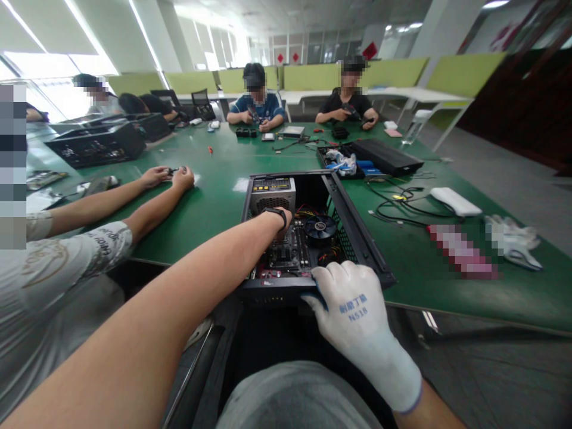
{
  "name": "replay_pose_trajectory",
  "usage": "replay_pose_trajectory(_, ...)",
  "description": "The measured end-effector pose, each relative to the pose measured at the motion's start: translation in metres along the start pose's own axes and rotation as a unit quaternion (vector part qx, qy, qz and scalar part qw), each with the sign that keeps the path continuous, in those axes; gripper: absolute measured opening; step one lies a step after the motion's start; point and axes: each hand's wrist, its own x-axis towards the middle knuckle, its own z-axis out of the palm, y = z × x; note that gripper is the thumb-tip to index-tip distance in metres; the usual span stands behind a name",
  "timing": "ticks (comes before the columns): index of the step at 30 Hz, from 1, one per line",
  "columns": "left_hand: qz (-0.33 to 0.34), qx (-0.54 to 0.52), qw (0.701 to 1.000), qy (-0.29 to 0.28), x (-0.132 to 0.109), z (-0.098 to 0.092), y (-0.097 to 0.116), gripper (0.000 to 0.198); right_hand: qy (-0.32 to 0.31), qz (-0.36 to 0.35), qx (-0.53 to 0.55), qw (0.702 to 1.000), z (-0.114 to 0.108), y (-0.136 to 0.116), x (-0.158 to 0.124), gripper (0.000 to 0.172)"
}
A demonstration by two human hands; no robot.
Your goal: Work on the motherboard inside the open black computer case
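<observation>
An open black computer case (364, 238) lies in front of me at the table's near edge. Inside it are a power supply (273, 192) at the back left, a round black fan (320, 227) at the right and a motherboard (286, 253). My bare left hand (284, 221), with a dark band at the wrist, reaches down into the case beside the power supply; its fingers are mostly hidden, and so is anything in them. My right hand (351, 298), in a white glove, is wrapped over the near rim of the case at the right.
On the green table (232, 155), black cables (393, 208), a white box (456, 201) and a white glove (513, 241) lie at the right. A co-worker's hands (172, 177) hold something small at the left. Two people sit across the table.
</observation>
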Motion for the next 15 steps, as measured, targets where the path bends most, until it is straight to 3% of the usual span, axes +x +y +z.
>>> replay_pose_trajectory(11,0.004,0.057,0.997,-0.047,-0.007,-0.008,0.008,0.048,-0.004,0.001,-0.003,1.000,0.000,0.000,0.000,0.025)
replay_pose_trajectory(13,0.017,0.104,0.991,-0.077,-0.010,-0.009,0.010,0.048,-0.004,0.002,-0.003,1.000,0.000,0.000,0.000,0.025)
replay_pose_trajectory(15,0.047,0.118,0.990,-0.063,-0.013,-0.009,0.009,0.046,-0.004,0.002,-0.001,1.000,-0.001,0.000,0.000,0.025)
